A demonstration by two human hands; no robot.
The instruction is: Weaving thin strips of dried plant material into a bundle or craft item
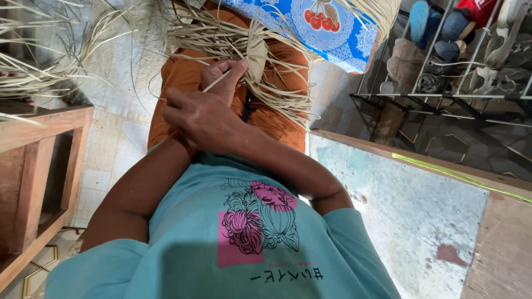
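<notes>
Nearest the camera was your teal shirt [221,243], with both forearms crossing over it toward your lap. Your right hand [202,113] lay on top, curled partly closed, thumb and forefinger pinching a single pale straw strand [217,81] that ran up toward one o'clock. Your left hand [227,69] sat just beyond it at twelve o'clock, mostly hidden; its fingers seemed closed on the weaving, though I could not tell its grip for sure. The woven straw piece [257,55] lay touching the fingertips, at one o'clock from your right hand, resting on your orange trousers [180,75]. It looked dry, flat and beige, with long loose strips fanning outward. Farther off at two o'clock stood a wire shoe rack [443,97].
</notes>
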